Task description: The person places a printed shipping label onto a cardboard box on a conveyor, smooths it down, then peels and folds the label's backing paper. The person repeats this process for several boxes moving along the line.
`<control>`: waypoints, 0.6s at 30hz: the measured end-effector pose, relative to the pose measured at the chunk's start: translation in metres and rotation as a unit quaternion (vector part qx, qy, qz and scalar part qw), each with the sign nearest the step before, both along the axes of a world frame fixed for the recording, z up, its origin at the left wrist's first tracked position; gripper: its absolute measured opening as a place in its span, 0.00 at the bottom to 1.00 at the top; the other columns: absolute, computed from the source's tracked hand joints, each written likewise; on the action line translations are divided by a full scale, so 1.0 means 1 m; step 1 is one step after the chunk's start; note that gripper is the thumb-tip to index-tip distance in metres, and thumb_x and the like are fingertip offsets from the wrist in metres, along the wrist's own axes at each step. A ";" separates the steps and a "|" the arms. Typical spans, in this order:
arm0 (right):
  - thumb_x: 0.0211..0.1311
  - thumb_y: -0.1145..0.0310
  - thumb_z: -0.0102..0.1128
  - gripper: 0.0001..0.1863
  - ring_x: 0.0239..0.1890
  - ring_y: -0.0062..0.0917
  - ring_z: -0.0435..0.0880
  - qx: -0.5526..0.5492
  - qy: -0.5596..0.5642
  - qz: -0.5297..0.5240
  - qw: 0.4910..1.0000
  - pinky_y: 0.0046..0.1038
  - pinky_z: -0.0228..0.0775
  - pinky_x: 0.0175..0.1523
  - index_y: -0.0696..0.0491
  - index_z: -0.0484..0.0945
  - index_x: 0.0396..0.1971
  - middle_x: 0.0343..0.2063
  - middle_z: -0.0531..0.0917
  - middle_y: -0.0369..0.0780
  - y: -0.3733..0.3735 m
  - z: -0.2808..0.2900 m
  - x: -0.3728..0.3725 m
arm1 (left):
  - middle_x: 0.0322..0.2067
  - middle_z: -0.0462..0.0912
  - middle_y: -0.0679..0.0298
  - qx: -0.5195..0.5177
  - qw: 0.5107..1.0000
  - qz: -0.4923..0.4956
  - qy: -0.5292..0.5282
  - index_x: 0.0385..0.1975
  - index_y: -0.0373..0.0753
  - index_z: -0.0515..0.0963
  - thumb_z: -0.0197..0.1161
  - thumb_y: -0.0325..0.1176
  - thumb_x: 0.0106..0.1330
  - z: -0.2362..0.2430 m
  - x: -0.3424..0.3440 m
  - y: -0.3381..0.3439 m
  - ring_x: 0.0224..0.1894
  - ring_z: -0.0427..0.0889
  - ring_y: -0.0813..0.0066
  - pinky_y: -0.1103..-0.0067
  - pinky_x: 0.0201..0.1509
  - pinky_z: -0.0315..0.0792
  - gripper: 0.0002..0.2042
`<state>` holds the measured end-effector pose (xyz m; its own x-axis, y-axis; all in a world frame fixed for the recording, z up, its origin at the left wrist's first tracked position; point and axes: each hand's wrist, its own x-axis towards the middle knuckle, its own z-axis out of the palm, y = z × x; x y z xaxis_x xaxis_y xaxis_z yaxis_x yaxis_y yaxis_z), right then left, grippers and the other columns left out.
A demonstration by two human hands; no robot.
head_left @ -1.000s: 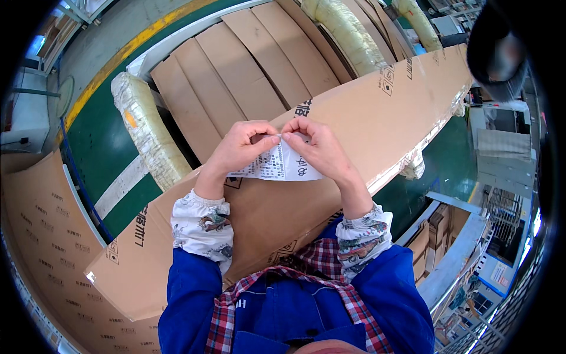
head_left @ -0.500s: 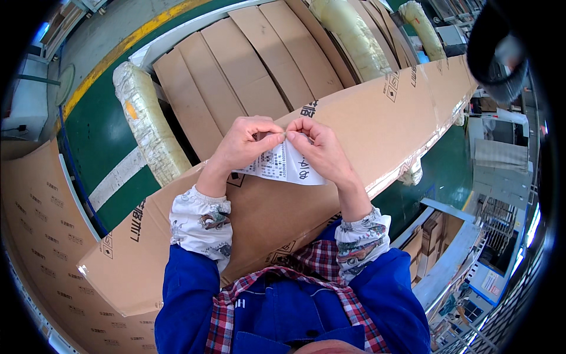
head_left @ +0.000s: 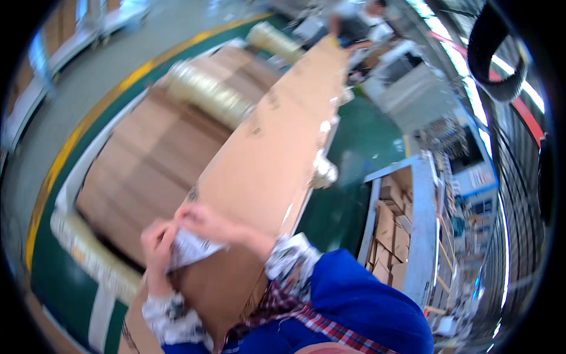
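A small white printed label (head_left: 191,249) hangs from the fingertips of both hands, above a long, flat brown cardboard carton (head_left: 271,159). My left hand (head_left: 158,243) pinches its upper edge, fingers bent. Close beside it, my right hand (head_left: 205,223) pinches the same edge with thumb and forefinger. Motion blurs the fingers and the print. The carton runs from in front of my body away to the far upper right, with dark printing and shiny tape along its right edge.
Flat brown cardboard sheets (head_left: 153,147) lie stacked at the left, beside film-wrapped padded rolls (head_left: 206,94). A metal-framed bin (head_left: 421,224) at the right holds several small cartons (head_left: 389,221). Another person (head_left: 354,26) is at the carton's far end. A yellow line (head_left: 88,124) marks the floor.
My view has swung to the right, so the hands and carton appear lower and further left. A person at the carton's far end has come into view. Both hands still hold the label.
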<state>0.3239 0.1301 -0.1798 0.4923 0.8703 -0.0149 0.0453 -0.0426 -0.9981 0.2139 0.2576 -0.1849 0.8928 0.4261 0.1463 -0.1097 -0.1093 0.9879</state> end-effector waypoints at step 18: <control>0.57 0.66 0.56 0.11 0.28 0.13 0.75 -0.151 0.067 0.009 0.986 0.18 0.68 0.31 0.57 0.75 0.35 0.26 0.78 0.33 0.000 0.031 0.006 | 0.22 0.77 0.61 0.021 0.997 0.053 0.042 0.28 0.34 0.77 0.60 0.29 0.56 0.008 -0.007 0.009 0.25 0.76 0.75 0.81 0.29 0.69 0.05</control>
<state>0.3298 0.1304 -0.1491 0.4536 0.8245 -0.3383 -0.0828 -0.3389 -0.9372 0.2067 0.2662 -0.1771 0.8525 0.5146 0.0923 -0.0122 -0.1569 0.9875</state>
